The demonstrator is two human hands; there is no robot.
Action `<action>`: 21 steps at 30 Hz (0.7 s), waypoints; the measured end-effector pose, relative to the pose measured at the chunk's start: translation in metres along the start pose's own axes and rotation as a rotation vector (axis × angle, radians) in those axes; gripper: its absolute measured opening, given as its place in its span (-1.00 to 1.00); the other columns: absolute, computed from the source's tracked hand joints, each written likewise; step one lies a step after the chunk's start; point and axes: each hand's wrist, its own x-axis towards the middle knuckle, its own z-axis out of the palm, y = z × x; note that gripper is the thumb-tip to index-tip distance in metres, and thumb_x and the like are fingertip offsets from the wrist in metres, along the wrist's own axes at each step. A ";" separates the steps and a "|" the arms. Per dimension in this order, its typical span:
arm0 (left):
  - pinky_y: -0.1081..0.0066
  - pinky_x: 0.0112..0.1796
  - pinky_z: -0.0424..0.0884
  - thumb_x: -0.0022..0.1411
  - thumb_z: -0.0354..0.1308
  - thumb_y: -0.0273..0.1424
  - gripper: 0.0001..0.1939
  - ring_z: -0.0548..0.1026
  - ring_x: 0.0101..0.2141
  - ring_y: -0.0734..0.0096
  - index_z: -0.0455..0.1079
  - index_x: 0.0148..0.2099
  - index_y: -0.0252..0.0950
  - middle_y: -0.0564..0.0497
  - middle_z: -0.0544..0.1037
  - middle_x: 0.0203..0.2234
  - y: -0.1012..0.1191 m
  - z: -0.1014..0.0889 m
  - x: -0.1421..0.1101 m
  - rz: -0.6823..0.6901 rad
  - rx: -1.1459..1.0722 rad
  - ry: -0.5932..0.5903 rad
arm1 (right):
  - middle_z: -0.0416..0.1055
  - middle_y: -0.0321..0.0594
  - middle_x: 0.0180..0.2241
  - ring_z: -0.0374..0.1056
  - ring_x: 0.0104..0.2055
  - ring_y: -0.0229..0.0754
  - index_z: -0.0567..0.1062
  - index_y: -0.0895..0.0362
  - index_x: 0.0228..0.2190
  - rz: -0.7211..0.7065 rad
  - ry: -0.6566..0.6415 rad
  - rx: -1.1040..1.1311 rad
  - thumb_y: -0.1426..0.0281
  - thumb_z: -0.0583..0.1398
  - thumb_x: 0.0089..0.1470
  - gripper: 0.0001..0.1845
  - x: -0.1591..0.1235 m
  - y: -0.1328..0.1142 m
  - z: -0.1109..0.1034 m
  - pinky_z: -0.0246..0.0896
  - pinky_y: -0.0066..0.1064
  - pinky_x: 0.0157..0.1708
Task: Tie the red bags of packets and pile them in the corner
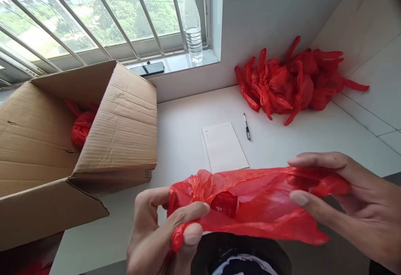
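A thin red plastic bag (266,218) is stretched between my two hands at the front, its mouth partly spread. My left hand (166,233) grips the bag's bunched left end between thumb and fingers. At the other end, my right hand (354,195) holds the plastic, with the thumb on the near side and the fingers at the far edge. Inside the bag shows a small dark red item (225,203) with pale marks; its kind is unclear. Beyond the bag lies a white notepad (225,145), its near edge hidden by the plastic.
An open cardboard box (122,120) at left contains a filled red bag (82,128). Many red bags (282,85) are heaped at back right. A pen (247,127) lies by the notepad. A water bottle (192,29) and a phone (150,69) rest on the windowsill.
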 end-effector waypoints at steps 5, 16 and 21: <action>0.40 -0.38 0.33 0.48 0.04 -0.41 -0.63 0.40 -0.46 0.42 0.40 0.26 -0.15 0.06 0.46 -0.42 -0.011 -0.013 0.013 0.083 0.113 -0.264 | 0.54 -0.24 -0.08 0.53 -0.06 -0.04 0.46 -0.07 -0.02 -0.055 -0.123 0.015 0.03 0.23 0.26 -0.64 0.010 -0.007 0.002 0.53 -0.51 -0.42; 0.38 -0.56 0.18 0.39 -0.01 -0.44 -0.72 0.32 -0.59 0.39 0.23 -0.43 -0.23 0.01 0.40 -0.61 -0.003 0.029 0.030 0.381 0.079 -0.542 | 0.50 -0.46 -0.43 0.45 -0.41 -0.33 0.49 -0.03 -0.15 -0.621 -0.423 0.167 0.35 0.22 0.34 -0.94 0.015 -0.038 0.046 0.40 -0.55 -0.26; 0.34 -0.32 0.41 0.41 0.10 -0.24 -0.79 0.45 -0.34 0.25 0.42 -0.27 -0.20 -0.12 0.47 -0.32 0.000 0.021 0.019 0.142 -0.022 -0.411 | 0.49 -0.50 -0.44 0.42 -0.45 -0.34 0.45 -0.08 -0.25 -0.522 -0.385 0.194 0.30 0.24 0.32 -0.96 0.014 -0.034 0.041 0.37 -0.57 -0.39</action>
